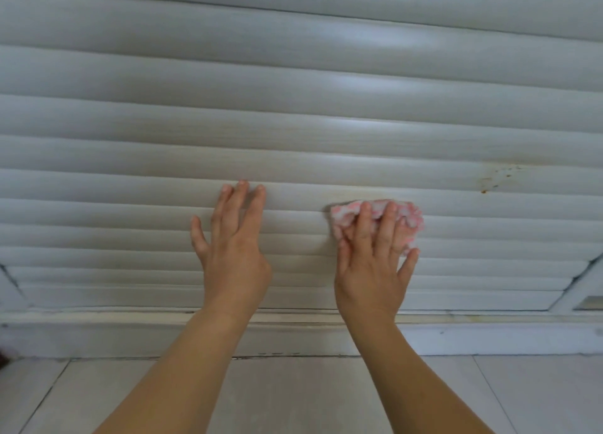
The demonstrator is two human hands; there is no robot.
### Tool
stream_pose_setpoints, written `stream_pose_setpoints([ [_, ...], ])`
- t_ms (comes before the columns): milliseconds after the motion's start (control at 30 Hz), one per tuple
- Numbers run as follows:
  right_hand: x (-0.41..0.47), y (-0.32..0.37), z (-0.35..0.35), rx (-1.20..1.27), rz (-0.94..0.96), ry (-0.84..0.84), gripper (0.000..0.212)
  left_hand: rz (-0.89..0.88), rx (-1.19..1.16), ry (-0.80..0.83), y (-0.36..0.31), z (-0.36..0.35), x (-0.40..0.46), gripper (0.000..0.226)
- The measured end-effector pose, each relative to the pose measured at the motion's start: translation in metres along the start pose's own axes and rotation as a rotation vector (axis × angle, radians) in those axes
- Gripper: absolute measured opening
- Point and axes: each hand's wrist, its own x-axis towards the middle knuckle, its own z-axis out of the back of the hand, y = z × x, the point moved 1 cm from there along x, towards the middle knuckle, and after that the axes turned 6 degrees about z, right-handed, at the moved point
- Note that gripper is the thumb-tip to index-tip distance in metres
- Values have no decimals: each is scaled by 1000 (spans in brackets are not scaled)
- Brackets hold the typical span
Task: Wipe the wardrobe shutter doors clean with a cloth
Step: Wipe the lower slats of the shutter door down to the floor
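Note:
A white shutter door (293, 113) with horizontal slats fills the view. My right hand (372, 257) presses a crumpled pink-and-white cloth (408, 213) flat against the lower slats, fingers spread over it. My left hand (233, 234) lies flat on the slats to the left of the cloth, fingers apart, holding nothing. A patch of brownish specks (492, 179) marks the slats up and to the right of the cloth.
Below the shutter runs a white bottom rail and plinth (130, 332) with dirty seams. Pale floor tiles (293, 397) lie under my forearms. The door's frame edge (584, 286) shows at the lower right.

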Motion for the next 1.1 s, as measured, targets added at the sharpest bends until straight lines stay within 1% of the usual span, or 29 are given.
stream_pose_setpoints([
  [33, 4, 4, 1, 65, -98, 25, 61, 0, -3, -4, 1, 1, 1, 91],
  [67, 7, 10, 1, 109, -161, 7, 63, -1, -10, -7, 2, 3, 1, 91],
  [100, 10, 18, 1, 135, -176, -40, 64, -3, -18, -14, 2, 4, 2, 91],
  [200, 14, 43, -2, 115, -54, -124, 60, -16, -48, -41, 6, 7, 5, 87],
  [300, 11, 64, -5, 65, 154, -120, 58, -40, -62, -52, 10, 7, 7, 86],
  [367, 10, 78, -5, 51, 227, -122, 61, -31, -67, -70, 10, 7, 7, 81],
  [433, 7, 87, -7, 29, 311, -117, 71, -26, -75, -109, 6, 7, 7, 73],
  [500, 5, 86, -8, 5, 394, -100, 76, -17, -66, -132, 1, 6, 7, 72],
  [633, 11, 63, 3, -46, 458, -79, 62, -15, -17, -153, -5, 1, 6, 71],
  [700, 14, 47, 7, -91, 464, -74, 63, -4, 13, -156, -8, 0, 6, 77],
  [767, 16, 29, 9, -119, 417, -83, 66, 15, 32, -144, -11, 1, 5, 83],
  [900, 19, -6, 15, -122, 221, -99, 70, 52, 58, -117, -14, 2, 3, 89],
  [967, 22, -20, 21, -74, 87, -72, 69, 73, 65, -101, -17, 1, 2, 89],
  [1067, 28, -27, 28, 70, -147, 14, 63, 126, 43, -84, -25, 0, 0, 88],
  [1100, 29, -24, 27, 105, -179, -3, 62, 131, 38, -80, -27, 0, -1, 89],
])
